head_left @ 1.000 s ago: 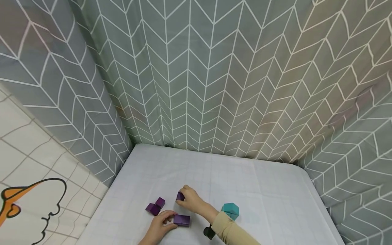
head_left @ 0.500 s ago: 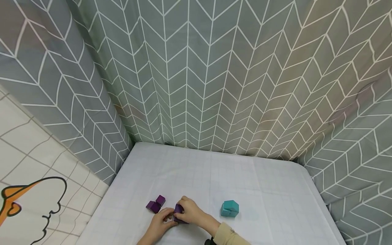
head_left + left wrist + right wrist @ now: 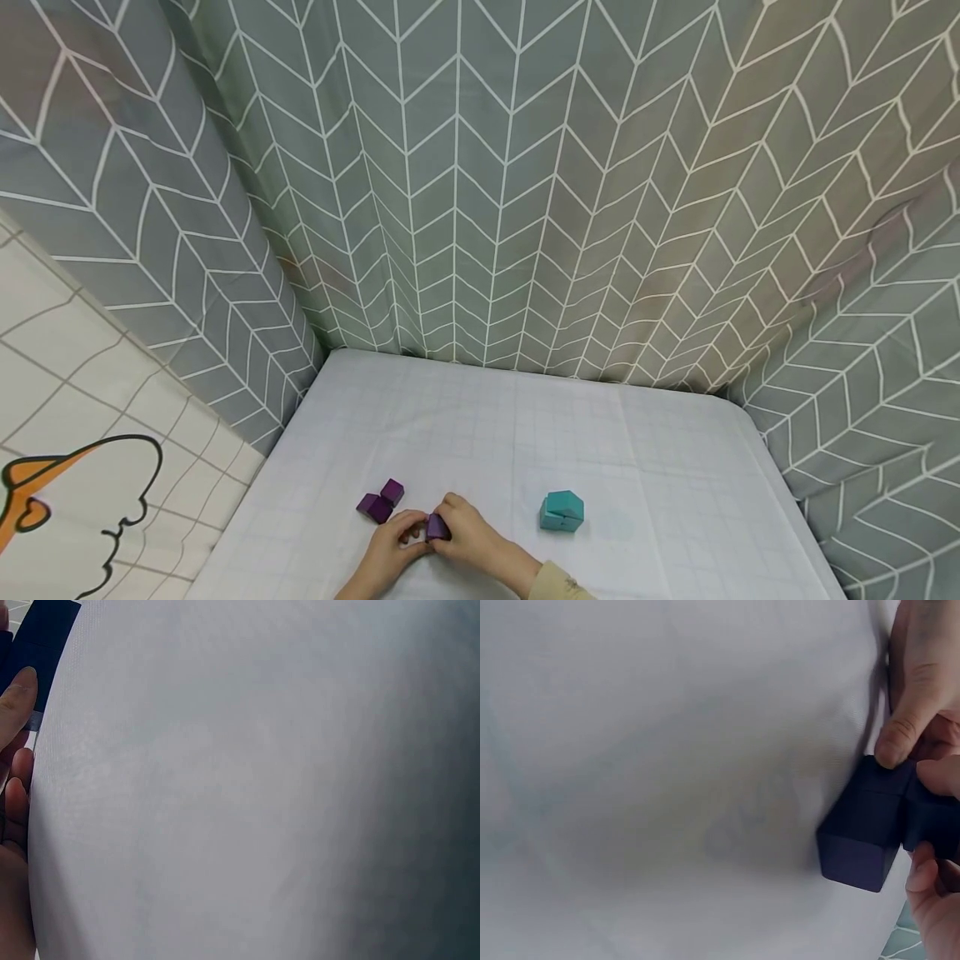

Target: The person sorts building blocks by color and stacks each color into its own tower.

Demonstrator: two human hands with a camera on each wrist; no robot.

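Both hands meet over purple blocks near the front of the table. In the head view, my right hand [image 3: 476, 537] grips a purple block [image 3: 437, 527], its fingers bent around the block's far and right sides. My left hand [image 3: 381, 557] lies to the left, thumb and fingers curled at the block's left side. The right wrist view shows a long dark purple block piece [image 3: 859, 832] with a thumb on its end. Beside it, fingers pinch another dark block [image 3: 932, 817]. Dark block faces [image 3: 41, 652] also appear behind the thumb in the left wrist view.
Loose purple blocks [image 3: 374, 507] sit left of the hands, with a small purple cube [image 3: 392, 492] at their far corner. A teal block shape [image 3: 562, 511] stands to the right. White cloth covers the table [image 3: 480, 417], and patterned curtains [image 3: 487, 208] rise behind it.
My right hand has brought its purple block nearer, onto the purple piece by my left hand, and turned it. My left hand has barely moved. The teal shape is no longer partly covered by the sleeve.
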